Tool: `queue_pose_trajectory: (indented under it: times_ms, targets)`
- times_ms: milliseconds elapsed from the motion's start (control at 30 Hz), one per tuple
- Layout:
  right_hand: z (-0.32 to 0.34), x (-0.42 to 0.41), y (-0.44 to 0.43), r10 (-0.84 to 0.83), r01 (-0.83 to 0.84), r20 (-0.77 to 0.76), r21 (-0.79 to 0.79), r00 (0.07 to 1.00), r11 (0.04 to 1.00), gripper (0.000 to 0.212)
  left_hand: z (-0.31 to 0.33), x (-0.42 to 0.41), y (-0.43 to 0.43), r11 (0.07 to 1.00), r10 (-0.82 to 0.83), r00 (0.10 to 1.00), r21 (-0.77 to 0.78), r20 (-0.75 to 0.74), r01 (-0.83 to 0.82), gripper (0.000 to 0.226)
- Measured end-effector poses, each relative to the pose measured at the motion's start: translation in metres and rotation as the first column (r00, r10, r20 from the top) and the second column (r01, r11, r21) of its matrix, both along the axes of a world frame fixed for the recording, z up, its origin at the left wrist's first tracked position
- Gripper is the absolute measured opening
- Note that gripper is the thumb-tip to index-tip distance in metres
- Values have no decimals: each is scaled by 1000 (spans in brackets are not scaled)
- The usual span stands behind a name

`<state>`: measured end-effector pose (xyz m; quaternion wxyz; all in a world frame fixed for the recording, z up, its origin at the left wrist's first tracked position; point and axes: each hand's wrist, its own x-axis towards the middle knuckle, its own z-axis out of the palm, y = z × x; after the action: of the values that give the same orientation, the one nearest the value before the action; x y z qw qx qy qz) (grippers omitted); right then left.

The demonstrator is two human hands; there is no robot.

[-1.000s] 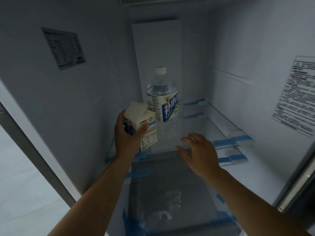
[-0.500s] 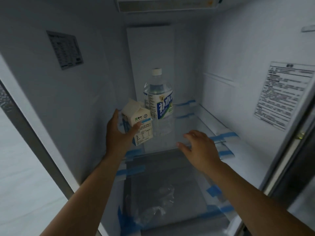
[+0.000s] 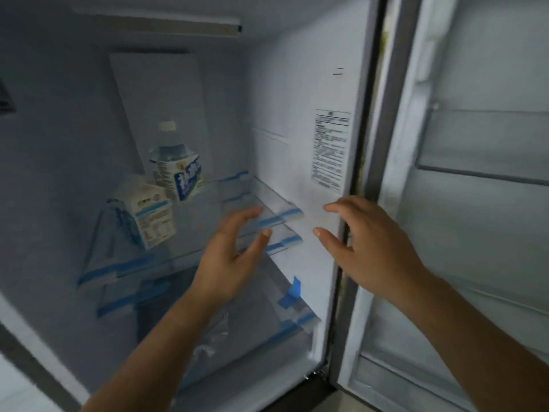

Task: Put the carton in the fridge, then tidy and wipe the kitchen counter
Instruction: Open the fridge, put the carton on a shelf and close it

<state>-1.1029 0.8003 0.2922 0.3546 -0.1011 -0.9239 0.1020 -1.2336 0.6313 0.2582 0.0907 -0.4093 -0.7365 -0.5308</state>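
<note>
the fridge [image 3: 282, 114] fills the left and centre of the frame, its door [image 3: 475, 203] open at the right. on the glass shelf [image 3: 205, 224] at centre left a water bottle [image 3: 178, 171] stands at the back with the carton [image 3: 148, 215] upright just in front, likely tucked leftward to leave shelf room. the left hand [image 3: 225, 263] and right hand [image 3: 374, 251], lower centre, are spread and empty, apart from the carton, so placing looks done; blur smears the print on both packs, and the worktop is out of view.

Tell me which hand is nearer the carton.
Left. The left hand is open just right of the carton, not touching; the right hand is farther right, near the fridge edge.
</note>
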Motion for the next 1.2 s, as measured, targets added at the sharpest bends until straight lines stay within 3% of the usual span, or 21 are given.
queue_pose_trajectory:
  times_ms: [100, 233, 367, 500, 833, 1200]
  targets:
    - [-6, 60, 24, -85, 85, 3, 3, 996, 996, 32, -9, 46, 51, 970, -243, 961, -6, -132, 244, 31]
    - [-24, 140, 60, -252, 253, 80, -3, 964, 967, 32, -15, 104, 113, 915, -399, 875, -52, -273, 401, 33]
    - [-38, 208, 89, -353, 365, 193, -28, 915, 931, 27, -18, 137, 154, 916, -400, 821, -177, -408, 359, 31]
    - [-41, 237, 98, -353, 366, 182, -39, 918, 930, 16, -29, 147, 169, 933, -349, 791, -267, -503, 241, 27]
    - [-47, 259, 94, -447, 453, 94, -62, 890, 889, 17, -36, 150, 160, 944, -326, 801, -218, -501, 248, 25]
    - [-59, 248, 5, -616, 615, 18, 53, 787, 787, 21, -33, 125, 119, 882, -472, 739, -257, -481, 395, 28]
